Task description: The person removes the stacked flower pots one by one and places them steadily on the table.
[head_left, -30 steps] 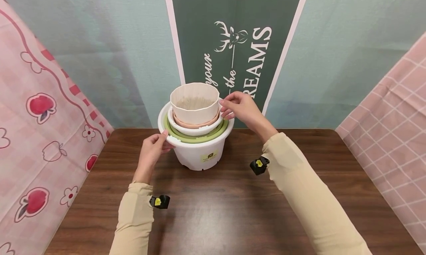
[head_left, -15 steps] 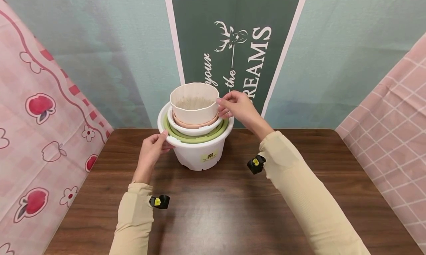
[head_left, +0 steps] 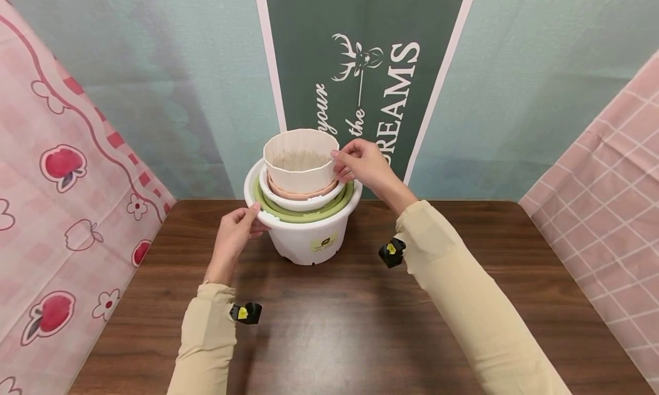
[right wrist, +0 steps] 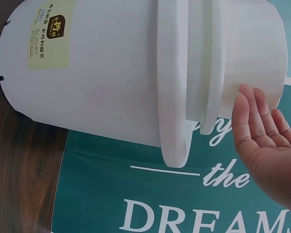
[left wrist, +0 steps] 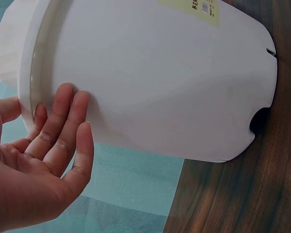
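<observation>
- Head view: the counter (head_left: 329,326) has dark wood grain; pink cloths (head_left: 56,223) (head_left: 612,212) hang at 9 and 3 o'clock, a lettered green panel (head_left: 355,11) at 12. At the counter's 11 o'clock the big white pot (head_left: 288,240) stands upright; inside are nested a green pot (head_left: 296,217), a small white pot (head_left: 285,201), a peach pot (head_left: 298,196) and, highest, a ribbed cream pot (head_left: 304,181). The left hand (head_left: 234,234), at 8 o'clock of them, pinches the big rim; the right hand (head_left: 368,163) is at 2.
- Left wrist view: it reveals the index finger (left wrist: 40,116) bent beneath this rim.
- Right wrist view: the label (right wrist: 51,36) shows characters, too small from the head; the right fingers (right wrist: 257,119) are nearly straight beside the cream pot, loose.
</observation>
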Tool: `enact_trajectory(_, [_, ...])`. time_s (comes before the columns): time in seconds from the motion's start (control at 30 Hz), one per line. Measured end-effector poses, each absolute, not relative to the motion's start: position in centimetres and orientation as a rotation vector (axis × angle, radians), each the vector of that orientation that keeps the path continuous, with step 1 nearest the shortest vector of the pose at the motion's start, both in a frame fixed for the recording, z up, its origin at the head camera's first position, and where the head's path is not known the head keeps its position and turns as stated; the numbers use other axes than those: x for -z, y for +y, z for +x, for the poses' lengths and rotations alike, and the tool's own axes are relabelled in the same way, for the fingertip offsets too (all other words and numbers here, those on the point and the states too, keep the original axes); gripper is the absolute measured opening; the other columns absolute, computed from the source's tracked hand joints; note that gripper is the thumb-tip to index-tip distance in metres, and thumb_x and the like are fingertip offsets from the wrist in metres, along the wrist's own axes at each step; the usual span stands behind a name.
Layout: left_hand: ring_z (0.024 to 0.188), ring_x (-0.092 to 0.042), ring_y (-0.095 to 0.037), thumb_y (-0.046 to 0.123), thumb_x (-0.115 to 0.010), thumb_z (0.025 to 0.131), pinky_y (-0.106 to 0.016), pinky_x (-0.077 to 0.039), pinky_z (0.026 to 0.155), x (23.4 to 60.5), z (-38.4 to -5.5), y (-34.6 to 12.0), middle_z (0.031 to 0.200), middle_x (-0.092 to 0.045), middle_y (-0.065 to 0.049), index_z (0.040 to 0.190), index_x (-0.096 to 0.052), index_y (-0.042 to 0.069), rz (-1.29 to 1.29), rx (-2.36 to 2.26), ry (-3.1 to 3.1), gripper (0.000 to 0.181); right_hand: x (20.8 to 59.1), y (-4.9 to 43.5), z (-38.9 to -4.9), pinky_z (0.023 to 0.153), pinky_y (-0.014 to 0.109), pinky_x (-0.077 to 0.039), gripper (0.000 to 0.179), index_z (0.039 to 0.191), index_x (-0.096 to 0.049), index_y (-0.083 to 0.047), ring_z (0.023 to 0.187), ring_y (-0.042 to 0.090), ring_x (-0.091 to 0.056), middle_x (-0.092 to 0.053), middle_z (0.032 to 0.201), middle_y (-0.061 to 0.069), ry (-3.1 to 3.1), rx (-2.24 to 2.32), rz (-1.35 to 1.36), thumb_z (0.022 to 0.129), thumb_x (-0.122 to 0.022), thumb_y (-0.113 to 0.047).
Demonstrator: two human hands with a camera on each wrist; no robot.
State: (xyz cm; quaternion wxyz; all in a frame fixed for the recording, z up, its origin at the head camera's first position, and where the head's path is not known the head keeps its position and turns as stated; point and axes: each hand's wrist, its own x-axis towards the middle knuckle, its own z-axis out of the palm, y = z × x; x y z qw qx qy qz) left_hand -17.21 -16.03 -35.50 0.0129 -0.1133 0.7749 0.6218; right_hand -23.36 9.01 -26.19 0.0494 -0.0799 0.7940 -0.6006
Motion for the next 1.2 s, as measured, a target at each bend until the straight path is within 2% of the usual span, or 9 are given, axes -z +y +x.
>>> enact_trajectory(0.2, [0.079,-0.065,-0.013,0.045,-0.049,0.092,-0.029,-0.052,0.074,35.57,-17.16,-16.05,0.084,-0.067,-0.008,0.101,-0.056,-0.002,-0.353,-1.934,2.412,0.048,26.48,8.90,-23.53,0.068,0.037,-0.055,0.021,0.095,-0.051,0.000,0.069,0.025,-0.064,-0.063,0.083,0.017,2.446,1.834,-0.245,0.090,-0.059,-0.019])
enact_trajectory(0.43, [0.078,-0.065,-0.013,0.043,-0.050,0.092,-0.040,-0.050,0.082,35.62,-17.21,-16.04,0.081,-0.067,-0.006,0.099,-0.056,-0.002,-0.341,-1.965,2.393,0.045,26.78,8.68,-23.70,0.065,0.034,-0.055,0.023,0.095,-0.046,-0.003,0.064,0.023,-0.063,-0.063,0.078,0.017,2.444,1.867,-0.226,0.089,-0.060,-0.020])
enact_trajectory(0.53, [0.077,-0.065,-0.012,0.043,-0.050,0.092,-0.040,-0.050,0.082,35.61,-17.19,-16.04,0.080,-0.067,-0.005,0.098,-0.056,-0.002,-0.335,-1.972,2.391,0.045,26.85,8.59,-23.72,0.063,0.032,-0.055,0.024,0.094,-0.044,-0.004,0.064,0.023,-0.063,-0.063,0.077,0.016,2.464,1.857,-0.215,0.089,-0.061,-0.021])
enact_trajectory(0.77, [0.076,-0.065,-0.011,0.044,-0.050,0.092,-0.036,-0.052,0.079,35.63,-17.15,-16.10,0.081,-0.067,-0.006,0.098,-0.056,-0.002,-0.331,-1.971,2.391,0.046,26.96,8.36,-23.72,0.060,0.028,-0.054,0.022,0.092,-0.043,-0.005,0.063,0.021,-0.062,-0.061,0.074,0.016,2.497,1.847,-0.208,0.090,-0.059,-0.019])
enact_trajectory(0.9, [0.076,-0.064,-0.010,0.044,-0.050,0.091,-0.038,-0.051,0.081,35.67,-17.11,-16.14,0.081,-0.067,-0.005,0.100,-0.056,-0.002,-0.328,-1.979,2.383,0.047,26.99,8.28,-23.75,0.060,0.028,-0.055,0.020,0.091,-0.043,-0.004,0.062,0.021,-0.062,-0.061,0.072,0.015,2.487,1.855,-0.205,0.091,-0.059,-0.017])
enact_trajectory(1.2, [0.074,-0.064,-0.010,0.043,-0.050,0.092,-0.034,-0.052,0.077,35.69,-17.22,-16.04,0.079,-0.066,-0.003,0.102,-0.056,-0.002,-0.322,-1.993,2.381,0.047,26.71,8.24,-23.87,0.062,0.028,-0.055,0.016,0.084,-0.052,0.002,0.062,0.021,-0.062,-0.060,0.071,0.015,2.463,1.839,-0.191,0.092,-0.055,-0.012])
